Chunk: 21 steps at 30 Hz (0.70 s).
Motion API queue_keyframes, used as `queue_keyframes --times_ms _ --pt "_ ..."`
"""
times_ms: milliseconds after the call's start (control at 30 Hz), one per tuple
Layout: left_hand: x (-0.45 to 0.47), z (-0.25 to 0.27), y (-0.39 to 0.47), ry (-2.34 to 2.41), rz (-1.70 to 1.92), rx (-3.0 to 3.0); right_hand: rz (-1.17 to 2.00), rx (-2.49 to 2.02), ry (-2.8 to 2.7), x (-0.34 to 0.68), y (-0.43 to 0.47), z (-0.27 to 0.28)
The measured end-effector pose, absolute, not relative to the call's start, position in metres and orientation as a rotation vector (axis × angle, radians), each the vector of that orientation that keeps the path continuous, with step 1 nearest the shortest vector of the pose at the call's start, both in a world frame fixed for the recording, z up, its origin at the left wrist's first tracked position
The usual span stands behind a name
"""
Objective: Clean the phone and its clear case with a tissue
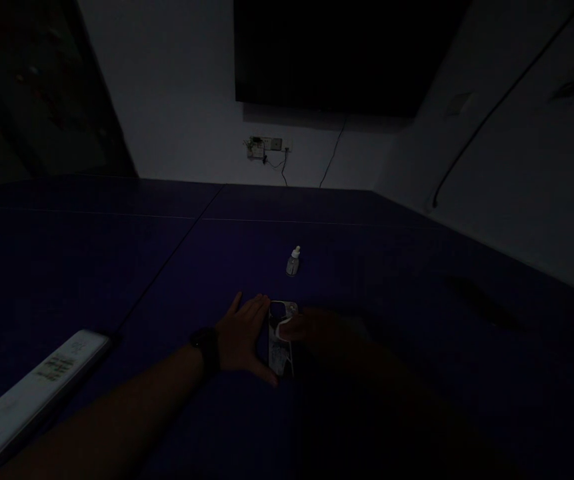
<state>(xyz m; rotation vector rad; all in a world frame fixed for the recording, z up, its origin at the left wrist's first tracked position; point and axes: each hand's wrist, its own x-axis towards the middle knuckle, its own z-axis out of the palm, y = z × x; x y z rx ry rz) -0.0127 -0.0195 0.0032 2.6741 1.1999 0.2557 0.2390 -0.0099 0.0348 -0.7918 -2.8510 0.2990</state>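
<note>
Purple-blue surface (247, 247) stretches before us to the wall (181, 100), where a wide dark screen (337, 53) hangs. Long and white, a device (41, 393) lies at our left. Our left hand (239, 340) is spread wide, its fingertips and thumb at the left edge of a flat, phone-like case (277, 360) lying between our hands. Beyond it stands a small bottle (293, 264). Our shadowed right hand's (309, 325) grip looks narrow, pinching a white scrap (282, 332) over the case.
</note>
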Motion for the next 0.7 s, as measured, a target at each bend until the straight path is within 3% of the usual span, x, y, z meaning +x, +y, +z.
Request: queue_keyframes --times_ms 700 --pt "-0.011 -0.003 -0.022 1.213 0.302 2.707 0.416 -0.757 -2.85 0.233 -0.017 0.028"
